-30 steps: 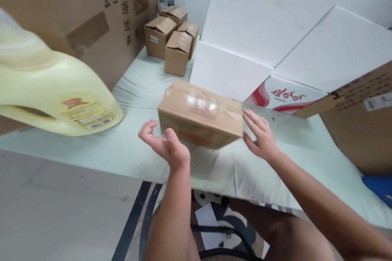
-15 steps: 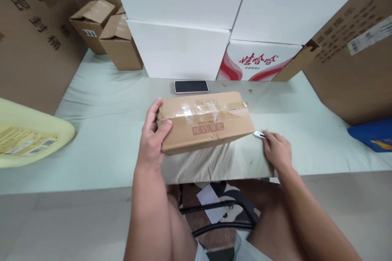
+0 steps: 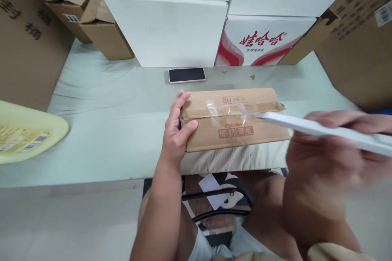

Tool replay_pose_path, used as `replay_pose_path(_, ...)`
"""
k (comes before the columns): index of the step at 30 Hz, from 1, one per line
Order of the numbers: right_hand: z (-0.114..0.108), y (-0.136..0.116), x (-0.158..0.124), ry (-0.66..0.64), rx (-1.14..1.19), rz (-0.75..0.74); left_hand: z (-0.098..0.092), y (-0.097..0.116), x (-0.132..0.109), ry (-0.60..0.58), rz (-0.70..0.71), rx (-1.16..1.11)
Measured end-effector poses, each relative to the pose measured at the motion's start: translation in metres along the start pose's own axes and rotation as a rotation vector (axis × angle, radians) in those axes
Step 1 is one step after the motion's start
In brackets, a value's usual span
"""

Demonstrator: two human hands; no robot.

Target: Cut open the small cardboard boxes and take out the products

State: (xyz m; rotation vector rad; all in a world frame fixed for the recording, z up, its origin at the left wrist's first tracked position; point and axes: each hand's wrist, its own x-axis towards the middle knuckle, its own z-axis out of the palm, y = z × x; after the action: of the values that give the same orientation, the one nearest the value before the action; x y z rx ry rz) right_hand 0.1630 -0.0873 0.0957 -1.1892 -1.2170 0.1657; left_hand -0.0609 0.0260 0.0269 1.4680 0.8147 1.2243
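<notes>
A long brown cardboard box (image 3: 202, 140) with clear tape along its top seam lies near the table's front edge. My left hand (image 3: 179, 130) grips its left end, thumb on top and fingers round the far side. My right hand (image 3: 333, 159), blurred and raised close to the camera, is closed on a white utility knife (image 3: 318, 127). The knife points left, and its tip appears over the taped seam; whether it touches the tape I cannot tell.
A phone (image 3: 187, 75) lies behind the box, before stacked white cartons (image 3: 171, 32). Two small brown scraps (image 3: 252, 77) lie near them. Small brown boxes (image 3: 105, 34) stand at the back left. A yellow bottle (image 3: 33, 130) lies at the left, and a large carton (image 3: 355, 57) stands at the right.
My right hand has lifted the utility knife off the table, up toward the camera and over the box. The box has shifted right in view with my left hand; the view itself has moved too.
</notes>
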Motion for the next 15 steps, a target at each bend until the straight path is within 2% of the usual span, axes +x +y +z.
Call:
replay_pose_path(2, 0.021, -0.001, -0.003, 0.093, 0.056, -0.037, 0.001, 0.002, -0.001, -0.004, 0.015, 0.02)
replay_pose_path(5, 0.033, 0.002, -0.007, 0.067, 0.093, -0.048, 0.002, 0.006, -0.004, 0.001, 0.028, 0.062)
replay_pose_path(15, 0.034, 0.008, -0.01, -0.042, 0.197, -0.107, -0.001, 0.004, -0.006, -0.027, 0.058, 0.097)
